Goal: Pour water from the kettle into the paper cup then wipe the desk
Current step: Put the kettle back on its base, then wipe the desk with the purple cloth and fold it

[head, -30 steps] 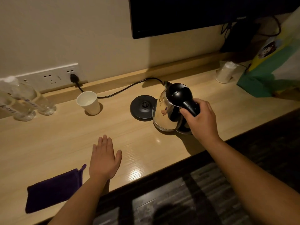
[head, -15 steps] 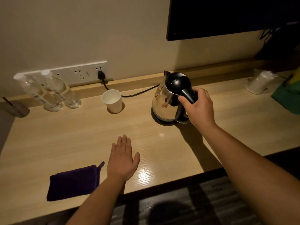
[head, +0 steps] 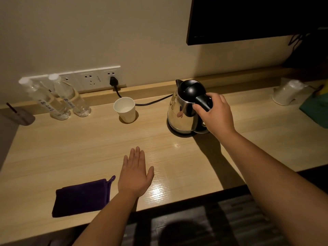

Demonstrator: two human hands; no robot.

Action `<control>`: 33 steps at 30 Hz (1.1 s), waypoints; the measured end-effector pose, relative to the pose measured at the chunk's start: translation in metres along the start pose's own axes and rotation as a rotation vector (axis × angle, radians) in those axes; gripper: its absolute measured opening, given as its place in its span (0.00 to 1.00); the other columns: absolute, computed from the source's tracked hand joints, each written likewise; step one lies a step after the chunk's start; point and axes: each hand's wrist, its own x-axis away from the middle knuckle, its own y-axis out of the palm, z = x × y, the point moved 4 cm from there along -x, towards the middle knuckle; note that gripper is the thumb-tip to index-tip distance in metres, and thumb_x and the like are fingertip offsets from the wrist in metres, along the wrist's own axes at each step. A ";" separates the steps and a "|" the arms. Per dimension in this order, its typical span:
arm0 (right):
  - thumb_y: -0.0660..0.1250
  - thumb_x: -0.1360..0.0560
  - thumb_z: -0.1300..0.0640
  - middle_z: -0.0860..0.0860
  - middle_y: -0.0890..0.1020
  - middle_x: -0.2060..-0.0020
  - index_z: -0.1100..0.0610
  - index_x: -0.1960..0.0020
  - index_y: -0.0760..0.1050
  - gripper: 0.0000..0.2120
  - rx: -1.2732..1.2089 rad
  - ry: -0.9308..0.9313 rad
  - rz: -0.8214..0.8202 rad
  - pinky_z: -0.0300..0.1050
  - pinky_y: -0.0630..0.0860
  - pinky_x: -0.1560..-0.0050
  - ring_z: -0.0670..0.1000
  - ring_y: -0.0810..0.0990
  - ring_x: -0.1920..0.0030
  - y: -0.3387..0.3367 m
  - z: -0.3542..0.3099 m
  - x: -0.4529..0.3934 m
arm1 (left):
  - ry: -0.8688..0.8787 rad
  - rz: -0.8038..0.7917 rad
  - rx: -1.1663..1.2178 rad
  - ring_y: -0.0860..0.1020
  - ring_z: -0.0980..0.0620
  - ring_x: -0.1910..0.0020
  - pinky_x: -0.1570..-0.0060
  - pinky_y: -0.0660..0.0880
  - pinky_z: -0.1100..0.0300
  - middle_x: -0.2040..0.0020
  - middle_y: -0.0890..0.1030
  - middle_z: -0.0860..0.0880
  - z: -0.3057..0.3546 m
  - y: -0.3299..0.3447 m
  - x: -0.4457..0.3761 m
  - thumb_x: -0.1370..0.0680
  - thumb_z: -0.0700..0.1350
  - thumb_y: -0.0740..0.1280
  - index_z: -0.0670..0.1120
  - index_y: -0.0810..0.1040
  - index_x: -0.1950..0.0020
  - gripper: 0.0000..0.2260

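Note:
A steel kettle (head: 179,114) with a black lid stands upright on its black base on the wooden desk (head: 88,148). My right hand (head: 215,114) is closed around the kettle's black handle. A white paper cup (head: 125,110) stands upright to the kettle's left, near the wall, with water showing at its bottom. A folded purple cloth (head: 80,197) lies near the desk's front edge. My left hand (head: 135,172) rests flat on the desk just right of the cloth, fingers extended, holding nothing.
Two clear water bottles (head: 58,98) stand at the back left by a wall socket strip (head: 92,79), where the kettle's black cord (head: 150,102) is plugged in. A wrapped white cup stack (head: 285,93) and a green bag (head: 316,107) sit at the far right. A dark screen (head: 257,16) hangs above.
The kettle was beside its base a second ago; it now stands on the base, my right hand still on the handle. My left hand has stayed flat. The view has shifted left.

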 end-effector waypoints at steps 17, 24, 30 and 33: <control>0.58 0.22 0.45 0.52 0.70 0.30 0.54 0.30 0.68 0.24 0.429 -0.529 -0.328 0.55 0.47 0.25 0.54 0.61 0.26 0.048 -0.035 0.115 | -0.012 -0.106 -0.114 0.44 0.43 0.22 0.25 0.42 0.45 0.21 0.47 0.42 0.003 -0.040 0.011 0.20 0.61 0.45 0.41 0.49 0.22 0.33; 0.51 0.21 0.39 0.53 0.56 0.23 0.55 0.23 0.54 0.31 0.494 -0.526 -0.594 0.54 0.42 0.25 0.54 0.49 0.23 0.117 -0.053 0.173 | -0.173 -0.050 -0.106 0.43 0.43 0.22 0.25 0.42 0.46 0.21 0.45 0.41 -0.043 -0.058 0.079 0.20 0.60 0.43 0.41 0.45 0.22 0.33; 0.51 0.21 0.40 0.54 0.57 0.23 0.56 0.24 0.55 0.32 0.478 -0.668 -0.649 0.53 0.43 0.25 0.55 0.49 0.23 0.160 -0.114 0.210 | -0.322 0.025 -0.065 0.44 0.44 0.22 0.25 0.43 0.47 0.21 0.47 0.41 -0.114 -0.069 0.133 0.20 0.59 0.46 0.41 0.47 0.22 0.32; 0.51 0.21 0.39 0.54 0.57 0.23 0.56 0.24 0.55 0.32 0.453 -0.715 -0.676 0.52 0.43 0.26 0.55 0.50 0.23 0.182 -0.143 0.229 | -0.389 0.047 -0.041 0.42 0.45 0.22 0.25 0.41 0.48 0.21 0.45 0.42 -0.147 -0.073 0.152 0.20 0.60 0.45 0.42 0.45 0.22 0.33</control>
